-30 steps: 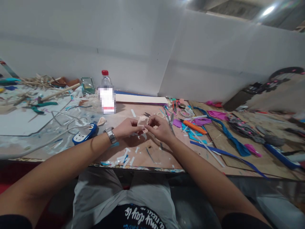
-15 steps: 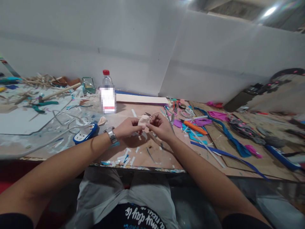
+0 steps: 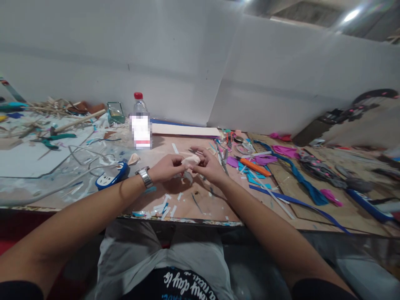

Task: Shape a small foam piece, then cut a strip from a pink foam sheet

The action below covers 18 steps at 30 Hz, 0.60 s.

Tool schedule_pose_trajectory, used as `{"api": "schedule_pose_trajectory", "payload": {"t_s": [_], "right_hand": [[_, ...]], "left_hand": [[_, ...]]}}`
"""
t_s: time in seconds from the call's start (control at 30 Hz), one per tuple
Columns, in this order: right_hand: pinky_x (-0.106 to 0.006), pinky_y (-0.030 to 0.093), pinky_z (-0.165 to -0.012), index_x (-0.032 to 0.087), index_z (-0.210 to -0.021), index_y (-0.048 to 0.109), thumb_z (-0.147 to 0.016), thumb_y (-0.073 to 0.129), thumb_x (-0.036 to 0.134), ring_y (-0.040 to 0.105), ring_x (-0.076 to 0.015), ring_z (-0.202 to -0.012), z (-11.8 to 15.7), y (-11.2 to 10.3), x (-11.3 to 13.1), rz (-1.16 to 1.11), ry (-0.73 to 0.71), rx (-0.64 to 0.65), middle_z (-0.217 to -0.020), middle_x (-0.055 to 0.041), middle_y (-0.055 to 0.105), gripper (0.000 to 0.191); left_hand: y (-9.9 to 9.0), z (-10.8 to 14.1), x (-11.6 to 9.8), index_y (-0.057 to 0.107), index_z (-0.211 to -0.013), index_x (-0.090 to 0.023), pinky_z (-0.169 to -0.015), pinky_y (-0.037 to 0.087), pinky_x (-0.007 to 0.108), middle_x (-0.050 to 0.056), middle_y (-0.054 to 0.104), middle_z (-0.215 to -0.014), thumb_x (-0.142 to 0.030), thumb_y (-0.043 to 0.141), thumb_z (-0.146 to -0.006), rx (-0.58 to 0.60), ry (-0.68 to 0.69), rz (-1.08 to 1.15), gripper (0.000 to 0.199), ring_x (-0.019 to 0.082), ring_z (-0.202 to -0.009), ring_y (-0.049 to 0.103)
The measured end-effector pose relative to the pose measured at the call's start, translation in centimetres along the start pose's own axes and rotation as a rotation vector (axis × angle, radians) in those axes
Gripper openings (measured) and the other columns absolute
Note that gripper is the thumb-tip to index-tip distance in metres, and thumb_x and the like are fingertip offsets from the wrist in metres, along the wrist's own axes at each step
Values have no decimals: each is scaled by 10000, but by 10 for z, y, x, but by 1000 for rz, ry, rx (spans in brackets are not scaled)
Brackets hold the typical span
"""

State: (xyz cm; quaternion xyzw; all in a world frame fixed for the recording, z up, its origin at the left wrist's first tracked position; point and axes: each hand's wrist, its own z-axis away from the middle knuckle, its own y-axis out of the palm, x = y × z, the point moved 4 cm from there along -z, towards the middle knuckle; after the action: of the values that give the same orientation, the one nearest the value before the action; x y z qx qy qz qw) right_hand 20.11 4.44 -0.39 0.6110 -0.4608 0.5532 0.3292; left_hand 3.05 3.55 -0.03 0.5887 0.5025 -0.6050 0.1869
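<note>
Between my hands, above the middle of the wooden table [image 3: 218,208], is a small pale pink piece [image 3: 191,161], perhaps paper or cloth. My left hand [image 3: 168,167], below a metal watch [image 3: 145,177], pinches its left side between thumb and fingers. The fingers of my right hand [image 3: 208,166] are closed on its right side. A thin dark thing shows by the right fingertips, too small to make out. White curled scraps [image 3: 187,179] lie on the table just under the hands.
A red-capped bottle [image 3: 140,129] stands behind my left hand. A blue and white power strip [image 3: 111,176] with cables lies left. Right are an orange cutter [image 3: 255,166], a blue strip [image 3: 300,206] and coloured scraps. White strips [image 3: 165,206] lie near the front edge.
The pale pink piece has tilted and now lies flatter between my fingers. My right fingers have moved slightly over its right end.
</note>
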Motion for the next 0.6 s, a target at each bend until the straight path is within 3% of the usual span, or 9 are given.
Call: {"api": "schedule_pose_trajectory", "payload": {"t_s": [0.13,0.27,0.43,0.6], "right_hand": [[-255,516,-640,218,-1278,539,-690,819,299,658,-152,-747,-1,-2,-2,72,-2,14,-950,-29,698,656],[-272,517,-682,195,-1127,613,-698,798,311,660,-170,-804,-1,-1,-1,187,-36,15,-982,-44,700,482],[-257,494,-667,185,-1013,619,-710,791,328,628,-159,-781,1,2,1,202,-53,-17,-904,-23,688,377],[-256,494,-669,192,-975,610,-685,814,357,615,-150,-756,1,3,5,176,-53,-11,-874,-6,669,391]], "left_hand": [[-2,-2,3,595,-782,-141,-557,374,213,-10,584,-665,-387,617,-886,-68,-44,49,268,97,-581,506],[-3,-1,1,614,-811,-140,-550,384,209,-8,587,-668,-398,612,-896,-84,-52,84,271,82,-546,477],[-1,-1,1,640,-899,-139,-630,446,234,22,647,-754,-462,631,-893,-67,-7,73,322,114,-642,560],[-2,-3,5,655,-899,-137,-668,439,247,27,645,-790,-459,640,-892,-96,59,-35,323,133,-722,567]]}}
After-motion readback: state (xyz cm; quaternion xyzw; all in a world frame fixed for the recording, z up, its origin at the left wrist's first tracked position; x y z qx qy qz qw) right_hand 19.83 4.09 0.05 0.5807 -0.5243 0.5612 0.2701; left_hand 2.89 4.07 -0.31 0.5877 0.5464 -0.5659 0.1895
